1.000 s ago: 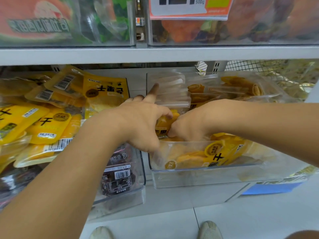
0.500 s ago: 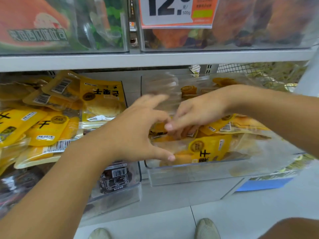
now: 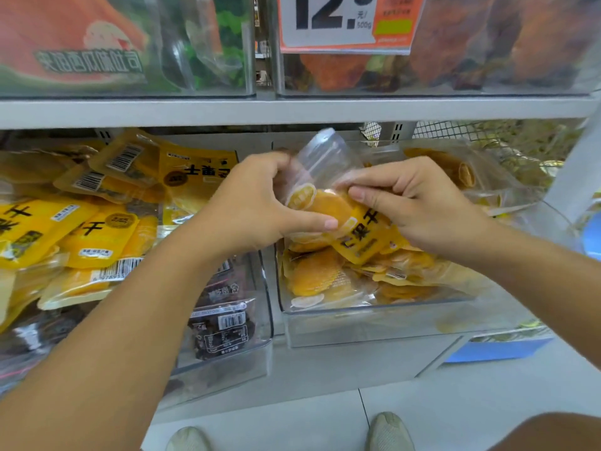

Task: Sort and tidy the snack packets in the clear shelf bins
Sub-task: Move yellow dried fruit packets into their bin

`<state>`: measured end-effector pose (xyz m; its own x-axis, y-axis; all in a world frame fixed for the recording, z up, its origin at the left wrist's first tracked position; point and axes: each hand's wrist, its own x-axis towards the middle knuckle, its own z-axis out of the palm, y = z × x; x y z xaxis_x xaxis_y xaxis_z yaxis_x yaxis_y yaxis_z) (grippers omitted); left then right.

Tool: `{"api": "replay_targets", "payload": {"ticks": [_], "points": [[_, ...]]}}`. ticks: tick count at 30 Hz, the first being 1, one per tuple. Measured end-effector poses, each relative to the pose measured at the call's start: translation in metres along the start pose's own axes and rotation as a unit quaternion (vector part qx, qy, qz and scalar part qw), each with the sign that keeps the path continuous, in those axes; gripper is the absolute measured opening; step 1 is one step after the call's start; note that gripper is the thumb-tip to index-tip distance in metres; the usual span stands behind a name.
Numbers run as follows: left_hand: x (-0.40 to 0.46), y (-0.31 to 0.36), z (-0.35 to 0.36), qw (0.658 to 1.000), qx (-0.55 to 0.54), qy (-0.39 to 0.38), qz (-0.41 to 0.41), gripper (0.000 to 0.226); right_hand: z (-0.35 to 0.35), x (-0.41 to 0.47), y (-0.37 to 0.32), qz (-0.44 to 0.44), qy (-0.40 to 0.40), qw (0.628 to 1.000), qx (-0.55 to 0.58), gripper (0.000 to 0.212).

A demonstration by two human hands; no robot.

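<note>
1. The bin point(image 3: 374, 317) is clear hard plastic, smooth and glossy, with light glare along its front wall.
2. The packet point(image 3: 328, 206) in both hands is thin glossy plastic film, part clear, part printed yellow (the clear end is crinkled).
3. The yellow packets point(image 3: 97, 236) in the left bin are shiny film with paper-like barcode labels.
4. The dark packets point(image 3: 221, 327) below them are clear glossy film.
5. The shelf point(image 3: 292, 110) edge looks like painted metal, pale grey and matt.
6. The price card point(image 3: 344, 24) looks like smooth printed paper.
7. The mesh point(image 3: 455, 131) at the back is thin wire.
8. The floor point(image 3: 455, 402) is smooth pale tile.
9. The shoes point(image 3: 388, 431) look like woven cloth.
</note>
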<state>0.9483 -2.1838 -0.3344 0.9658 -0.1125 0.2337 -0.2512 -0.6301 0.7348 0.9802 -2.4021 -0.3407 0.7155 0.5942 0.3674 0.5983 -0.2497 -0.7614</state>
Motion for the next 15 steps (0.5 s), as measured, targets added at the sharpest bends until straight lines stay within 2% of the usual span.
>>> {"api": "replay_targets", "payload": {"ticks": [3,7,9,12,15], "points": [[0.000,-0.001,0.007,0.995,0.086,0.037,0.031,0.043,0.010,0.004,0.008,0.033,0.044,0.998,-0.007,0.024],[-0.004,0.006,0.009,0.980,0.170,0.058,0.089,0.043,-0.005,0.007,-0.007,0.063,0.056,0.983,-0.163,0.006],[-0.007,0.007,0.010,0.977,0.175,0.040,0.116,0.039,-0.009,0.005,-0.015,0.087,0.062,0.964,-0.242,0.026],[-0.010,0.010,0.006,0.976,0.164,0.014,0.146,0.037,-0.003,0.007,-0.020,0.114,0.012,0.930,-0.350,0.049],[-0.012,0.015,-0.003,0.965,0.190,0.017,0.181,0.035,-0.002,0.010,-0.024,0.194,-0.109,0.915,-0.335,0.053]]}}
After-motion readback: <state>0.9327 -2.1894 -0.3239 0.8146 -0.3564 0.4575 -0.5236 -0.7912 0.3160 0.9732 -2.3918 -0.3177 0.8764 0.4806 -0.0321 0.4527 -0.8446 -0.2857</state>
